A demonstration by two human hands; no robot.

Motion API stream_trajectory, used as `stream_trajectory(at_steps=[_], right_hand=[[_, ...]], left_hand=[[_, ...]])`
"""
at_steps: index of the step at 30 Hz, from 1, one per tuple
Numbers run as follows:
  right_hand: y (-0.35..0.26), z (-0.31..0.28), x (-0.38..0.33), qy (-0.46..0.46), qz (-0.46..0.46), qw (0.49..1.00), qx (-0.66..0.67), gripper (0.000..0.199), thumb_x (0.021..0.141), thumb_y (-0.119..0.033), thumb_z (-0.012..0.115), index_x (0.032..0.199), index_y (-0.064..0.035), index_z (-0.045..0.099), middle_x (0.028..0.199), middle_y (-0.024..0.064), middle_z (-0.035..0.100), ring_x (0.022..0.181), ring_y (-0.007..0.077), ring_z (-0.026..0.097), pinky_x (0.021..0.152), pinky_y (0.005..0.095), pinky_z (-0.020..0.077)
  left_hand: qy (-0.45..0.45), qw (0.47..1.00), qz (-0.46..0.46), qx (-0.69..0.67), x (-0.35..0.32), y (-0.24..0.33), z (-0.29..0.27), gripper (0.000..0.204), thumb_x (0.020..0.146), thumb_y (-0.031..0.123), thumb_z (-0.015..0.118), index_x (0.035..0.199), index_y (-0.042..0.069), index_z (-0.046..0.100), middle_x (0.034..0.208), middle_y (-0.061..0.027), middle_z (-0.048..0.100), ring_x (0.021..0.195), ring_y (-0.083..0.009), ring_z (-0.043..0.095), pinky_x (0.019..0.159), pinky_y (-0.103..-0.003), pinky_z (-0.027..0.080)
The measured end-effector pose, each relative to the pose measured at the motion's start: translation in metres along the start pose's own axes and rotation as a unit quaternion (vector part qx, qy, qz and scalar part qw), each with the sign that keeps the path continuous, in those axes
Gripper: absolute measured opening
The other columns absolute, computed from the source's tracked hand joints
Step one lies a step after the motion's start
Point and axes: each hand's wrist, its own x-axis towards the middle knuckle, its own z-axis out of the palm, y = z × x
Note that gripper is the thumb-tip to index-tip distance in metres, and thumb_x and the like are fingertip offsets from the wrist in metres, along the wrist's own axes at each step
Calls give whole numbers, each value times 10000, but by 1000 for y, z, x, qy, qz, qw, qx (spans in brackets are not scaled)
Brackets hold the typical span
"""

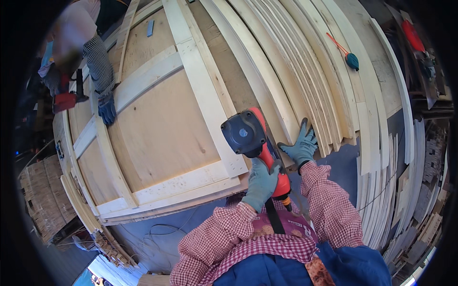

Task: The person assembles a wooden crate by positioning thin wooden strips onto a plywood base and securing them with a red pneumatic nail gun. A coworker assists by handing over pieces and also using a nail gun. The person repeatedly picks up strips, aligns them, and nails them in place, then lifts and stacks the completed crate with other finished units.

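My left hand, in a grey-blue glove, is closed around the handle of a red and dark grey nail gun. The gun's head rests at the near right corner of a large plywood panel framed with pale battens. My right hand, gloved the same, lies spread on the near ends of a stack of long pale wood slats just right of the gun. A black strap or hose hangs from the gun's base toward my body.
A co-worker at the far left rests a blue-gloved hand on a panel batten and holds a red tool. A teal tool with a red cord lies on the slats. More slats stand at right, and a stack of wooden frames at left.
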Motion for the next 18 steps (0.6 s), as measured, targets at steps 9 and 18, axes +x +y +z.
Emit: stream_trajectory(at_steps=[9, 18], right_hand=[[3, -12, 2, -9, -26, 1000, -8, 1188, 626, -569, 759, 1521, -150, 101, 1481, 284, 258, 1341, 447, 298, 1068, 509, 278], [15, -1, -11, 12, -95, 995, 30, 1077, 716, -655, 646, 1513, -128, 151, 1489, 251, 275, 1373, 438, 232, 1129, 487, 202]], left_hand=[[-19, 998, -44, -37, -9, -25, -5, 535, 871, 327, 631, 1137, -75, 400, 1059, -329, 540, 983, -487, 539, 852, -484, 433], [-42, 995, -78, -44, -9, -53, -12, 541, 863, 363, 617, 1138, -59, 421, 1102, -339, 540, 1025, -495, 539, 878, -514, 431]])
